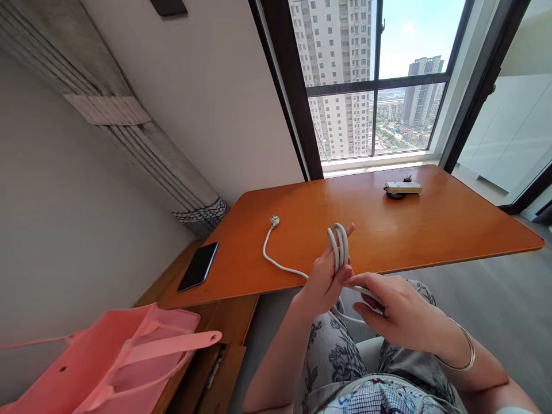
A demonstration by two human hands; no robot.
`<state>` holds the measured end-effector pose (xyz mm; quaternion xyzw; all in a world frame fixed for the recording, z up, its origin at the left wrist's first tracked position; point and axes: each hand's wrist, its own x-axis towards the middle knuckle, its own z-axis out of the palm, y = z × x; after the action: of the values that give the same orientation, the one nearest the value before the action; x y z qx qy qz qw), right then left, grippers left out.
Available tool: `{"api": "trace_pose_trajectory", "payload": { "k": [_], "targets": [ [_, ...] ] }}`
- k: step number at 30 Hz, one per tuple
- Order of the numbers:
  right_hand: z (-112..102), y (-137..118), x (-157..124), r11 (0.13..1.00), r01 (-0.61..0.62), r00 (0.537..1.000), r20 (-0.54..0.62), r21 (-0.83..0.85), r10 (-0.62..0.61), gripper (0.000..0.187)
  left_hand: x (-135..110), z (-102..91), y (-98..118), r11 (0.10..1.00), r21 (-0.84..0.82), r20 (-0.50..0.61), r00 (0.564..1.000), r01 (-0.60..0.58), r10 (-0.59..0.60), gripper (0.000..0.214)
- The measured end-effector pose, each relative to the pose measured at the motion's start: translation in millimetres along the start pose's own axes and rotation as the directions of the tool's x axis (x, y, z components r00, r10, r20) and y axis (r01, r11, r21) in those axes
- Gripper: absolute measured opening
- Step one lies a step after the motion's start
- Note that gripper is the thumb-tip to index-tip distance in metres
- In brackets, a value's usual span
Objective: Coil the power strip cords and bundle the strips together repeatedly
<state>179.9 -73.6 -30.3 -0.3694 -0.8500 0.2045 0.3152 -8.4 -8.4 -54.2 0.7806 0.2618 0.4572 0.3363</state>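
Note:
A white power cord (340, 244) is looped several times around the fingers of my left hand (322, 283), just over the table's near edge. The thumb of that hand presses against the loops. Close by on the right, my right hand (390, 310) has the trailing length of the cord between its bent fingers. Part of the cord hangs below, above my lap. Its other end runs left across the table to a plug (275, 221) lying on the wood. What the cord's far end joins is hidden.
On the brown wooden table (466, 224) lie a dark phone (198, 267) at the left and a pale power strip (403, 188) with a black cord at the back right. A pink bag (142, 351) sits open at lower left. A window (375, 86) stands behind the table.

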Motion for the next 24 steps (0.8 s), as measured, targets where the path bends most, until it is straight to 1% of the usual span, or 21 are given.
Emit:
{"api": "trace_pose_trajectory", "payload": {
  "k": [3, 5, 7, 9, 11, 13, 14, 16, 18, 19, 20, 22, 24],
  "targets": [
    [-14.1, -1.6, 0.1, 1.0, -0.025, 0.998, 0.053, 0.012, 0.024, 0.046, 2.6, 0.0, 8.9, 1.0, 0.013, 0.064, 0.998, 0.01, -0.01, 0.042],
    [-21.7, 0.5, 1.2, 0.999, 0.029, 0.999, 0.039, -0.021, -0.028, 0.041, 2.2, 0.6, 13.3, 0.997, -0.039, 0.113, 0.992, 0.065, -0.06, 0.045],
    [-27.2, 4.8, 3.8, 0.988, 0.122, 0.992, -0.031, -0.09, -0.125, 0.029, 0.7, 2.0, 14.9, 0.987, -0.09, 0.172, 0.978, 0.132, -0.115, 0.046],
    [-31.0, 10.8, 8.8, 0.965, 0.211, 0.963, -0.139, -0.158, -0.233, 0.024, -0.8, 4.1, 13.5, 0.97, -0.151, 0.225, 0.962, 0.189, -0.152, 0.049],
    [-33.5, 18.3, 16.3, 0.944, 0.265, 0.91, -0.272, -0.194, -0.312, 0.029, -1.0, 6.8, 10.3, 0.935, -0.249, 0.298, 0.938, 0.253, -0.174, 0.056],
    [-34.5, 27.1, 25.6, 0.939, 0.286, 0.863, -0.376, -0.19, -0.338, 0.033, 0.1, 9.6, 7.0, 0.889, -0.335, 0.387, 0.906, 0.313, -0.173, 0.063],
    [-34.1, 31.9, 30.5, 0.942, 0.288, 0.852, -0.402, -0.175, -0.335, 0.035, 0.9, 11.1, 5.7, 0.868, -0.358, 0.427, 0.887, 0.344, -0.176, 0.066],
    [-31.6, 41.9, 39.7, 0.953, 0.274, 0.864, -0.402, -0.129, -0.303, 0.038, 2.1, 13.8, 3.7, 0.824, -0.384, 0.481, 0.852, 0.416, -0.206, 0.064],
    [-27.1, 51.7, 47.0, 0.967, 0.243, 0.892, -0.374, -0.078, -0.255, 0.044, 2.2, 15.9, 1.9, 0.752, -0.442, 0.509, 0.827, 0.489, -0.239, 0.059],
    [-24.6, 56.4, 49.7, 0.972, 0.23, 0.9, -0.37, -0.053, -0.233, 0.048, 1.8, 16.6, 0.8, 0.709, -0.483, 0.517, 0.821, 0.513, -0.242, 0.056],
    [-22.3, 60.6, 51.7, 0.975, 0.218, 0.902, -0.375, -0.028, -0.213, 0.053, 1.1, 17.1, -0.3, 0.668, -0.528, 0.52, 0.822, 0.525, -0.234, 0.054],
    [-18.7, 67.5, 53.3, 0.975, 0.22, 0.897, -0.397, 0.025, -0.192, 0.06, -0.2, 17.1, -2.2, 0.607, -0.604, 0.505, 0.837, 0.517, -0.211, 0.053],
    [-17.0, 71.8, 52.2, 0.969, 0.229, 0.904, -0.389, 0.092, -0.177, 0.057, -0.8, 15.9, -3.4, 0.572, -0.651, 0.468, 0.857, 0.499, -0.215, 0.052]
  ]
}}
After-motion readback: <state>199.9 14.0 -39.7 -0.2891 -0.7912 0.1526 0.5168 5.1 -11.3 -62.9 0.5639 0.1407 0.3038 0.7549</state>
